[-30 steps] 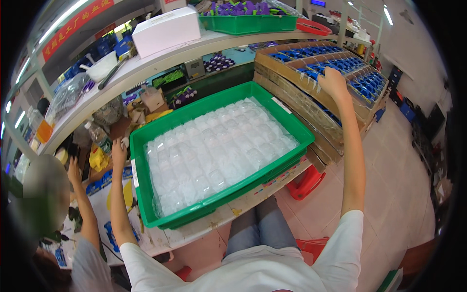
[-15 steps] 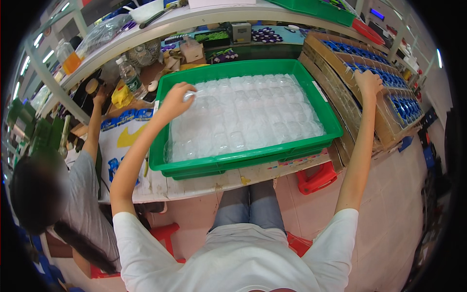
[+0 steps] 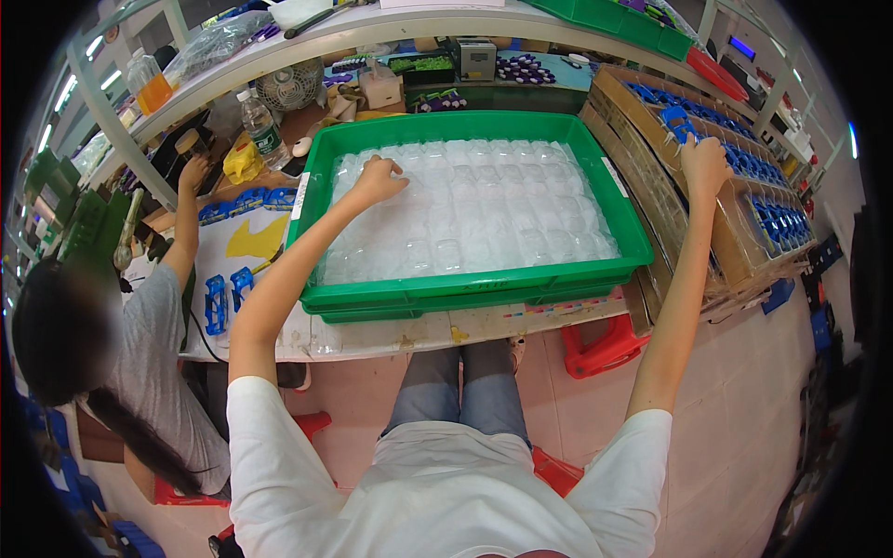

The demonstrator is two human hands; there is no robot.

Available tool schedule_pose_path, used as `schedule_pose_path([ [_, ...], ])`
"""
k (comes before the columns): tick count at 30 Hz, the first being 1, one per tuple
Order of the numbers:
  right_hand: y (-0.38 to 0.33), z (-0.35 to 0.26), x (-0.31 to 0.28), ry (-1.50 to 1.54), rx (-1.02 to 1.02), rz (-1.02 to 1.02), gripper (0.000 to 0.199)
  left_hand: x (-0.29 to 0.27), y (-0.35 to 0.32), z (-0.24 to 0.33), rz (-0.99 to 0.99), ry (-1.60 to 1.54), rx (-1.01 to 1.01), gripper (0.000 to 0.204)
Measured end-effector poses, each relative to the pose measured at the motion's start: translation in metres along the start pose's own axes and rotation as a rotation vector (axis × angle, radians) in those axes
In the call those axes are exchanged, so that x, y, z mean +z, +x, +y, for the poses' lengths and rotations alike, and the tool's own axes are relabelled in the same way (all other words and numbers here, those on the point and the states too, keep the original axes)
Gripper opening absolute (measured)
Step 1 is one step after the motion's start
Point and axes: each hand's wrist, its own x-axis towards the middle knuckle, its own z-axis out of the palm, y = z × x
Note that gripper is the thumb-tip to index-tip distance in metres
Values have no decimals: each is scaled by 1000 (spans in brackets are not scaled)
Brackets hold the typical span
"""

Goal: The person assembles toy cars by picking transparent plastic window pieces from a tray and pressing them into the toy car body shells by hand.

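So we had the green tray [image 3: 484, 286] near the tabletop's [image 3: 372, 340] front edge, loaded with clear packs [image 3: 474, 209] that looked light, flimsy and easy to dent. Our left hand [image 3: 374, 182] was over them, toward the tray's back left corner, fingers curled; couldn't tell if it gripped anything. Farther off, our right hand [image 3: 709, 167] was pinching a blue piece [image 3: 678, 122] near the box's [image 3: 642, 127] left edge. Probably light, stiff, slick plastic; we'd have said grab its sides, no hard squeezing.
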Motion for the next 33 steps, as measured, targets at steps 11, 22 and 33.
schedule_pose_path([
  [11,-46,-6,-50,603,-391,887,20,-88,-69,85,-126,-1280,-112,16],
  [22,-275,37,-82,2410,539,-247,39,-42,-199,165,-216,-1782,-133,17],
  [33,-335,34,-72,2549,633,-904,82,16,-223,195,-330,-1996,-234,18],
])
